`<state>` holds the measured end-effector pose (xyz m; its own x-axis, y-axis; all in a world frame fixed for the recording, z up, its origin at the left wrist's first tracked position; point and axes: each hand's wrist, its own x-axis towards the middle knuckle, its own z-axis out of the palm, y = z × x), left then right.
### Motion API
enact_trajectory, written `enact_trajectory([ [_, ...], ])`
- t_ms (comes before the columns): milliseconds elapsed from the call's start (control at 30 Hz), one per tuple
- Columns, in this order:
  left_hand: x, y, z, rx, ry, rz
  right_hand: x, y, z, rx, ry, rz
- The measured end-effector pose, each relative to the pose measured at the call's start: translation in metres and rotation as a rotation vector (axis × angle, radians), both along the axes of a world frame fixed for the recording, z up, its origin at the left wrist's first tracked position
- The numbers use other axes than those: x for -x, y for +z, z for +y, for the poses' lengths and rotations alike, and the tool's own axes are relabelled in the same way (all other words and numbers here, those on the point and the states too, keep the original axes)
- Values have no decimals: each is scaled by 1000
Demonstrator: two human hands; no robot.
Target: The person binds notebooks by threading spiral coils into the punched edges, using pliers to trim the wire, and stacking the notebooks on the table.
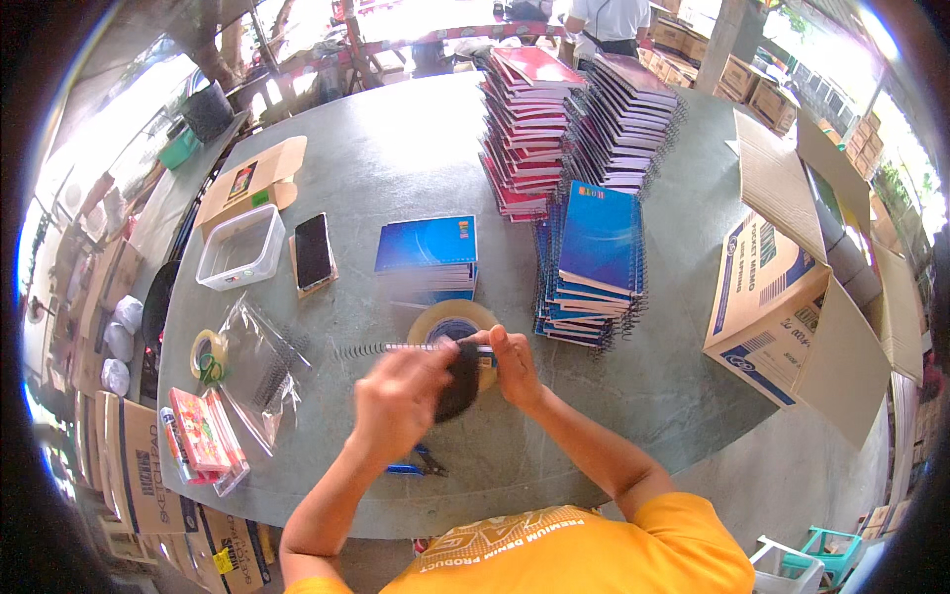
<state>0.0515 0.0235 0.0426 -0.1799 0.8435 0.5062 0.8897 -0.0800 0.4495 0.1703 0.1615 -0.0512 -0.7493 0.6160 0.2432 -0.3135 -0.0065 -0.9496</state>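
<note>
My left hand [401, 396] and my right hand [513, 364] meet over the table's near middle. Between them they hold a small dark-covered notebook [459, 380] with a metal spiral wire [381, 348] sticking out to the left. My left hand is blurred. Just behind the hands lies a large roll of clear tape [452, 319] flat on the grey table [396, 168]. A short stack of blue spiral notebooks [427, 252] lies behind the tape roll. Blue-handled pliers [418, 462] rest on the table below my left wrist.
Tall stacks of blue [592, 265], red [522, 124] and dark [623, 119] spiral notebooks stand at centre-right. An open cardboard box [782, 297] is at right. At left: a phone [314, 250], clear tub [240, 247], small tape roll [208, 354], plastic bag of wires [262, 366]. A person [609, 22] stands beyond.
</note>
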Motion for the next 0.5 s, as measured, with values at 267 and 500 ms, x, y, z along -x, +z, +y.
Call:
enact_trajectory([
  [267, -12, -7, -2, 157, 5, -197, -5, 2, 4, -101, -64, -150],
  [500, -32, -44, -23, 313, -49, -195, -3, 16, 11, -473, -32, -32],
])
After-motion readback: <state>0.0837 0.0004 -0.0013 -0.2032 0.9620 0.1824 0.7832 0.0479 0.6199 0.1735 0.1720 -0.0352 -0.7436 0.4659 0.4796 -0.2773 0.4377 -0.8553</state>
